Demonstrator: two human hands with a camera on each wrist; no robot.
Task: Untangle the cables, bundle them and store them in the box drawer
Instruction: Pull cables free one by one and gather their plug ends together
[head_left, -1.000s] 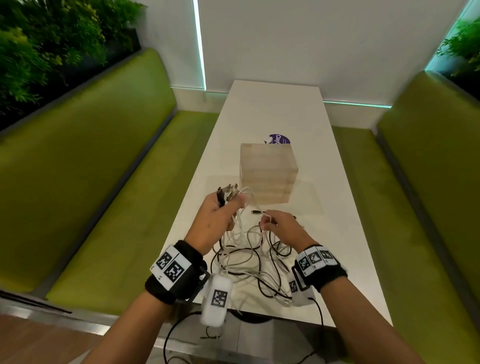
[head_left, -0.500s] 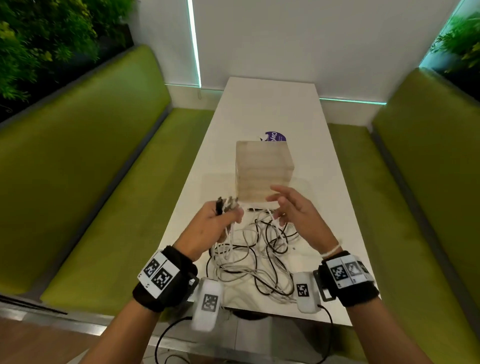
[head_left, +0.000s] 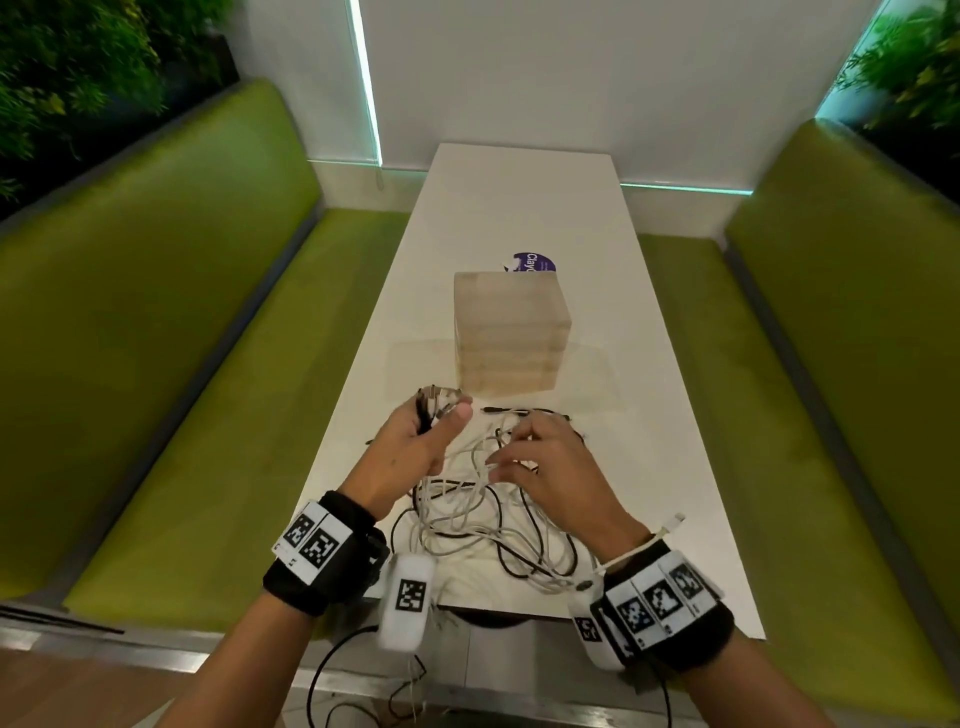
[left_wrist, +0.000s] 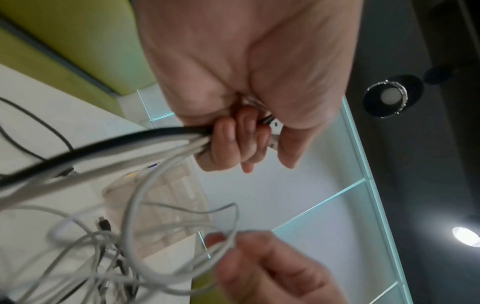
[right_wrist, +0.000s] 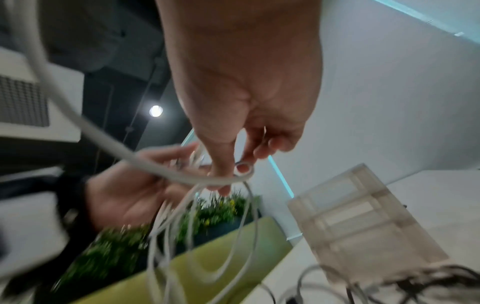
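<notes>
Tangled cables on a white table, both hands working them in front of a closed drawer box.

The long white table (head_left: 524, 208) runs between two green benches (head_left: 156, 332). The pale, translucent drawer box (head_left: 511, 332) stands upright mid-table, its drawers shut; what is inside cannot be made out. Just nearer than the box, the tangle of white and black cables (head_left: 483, 525) sprawls on the table. The left hand (head_left: 415, 447) has its grip curled tight round a gathered bunch of cable ends, the plugs sticking up past the thumb, raised above the heap. The right hand (head_left: 550, 467), close beside it, pinches a white cable loop (right_wrist: 241, 179) between thumb and fingertip, its other fingers loosely spread.
</notes>
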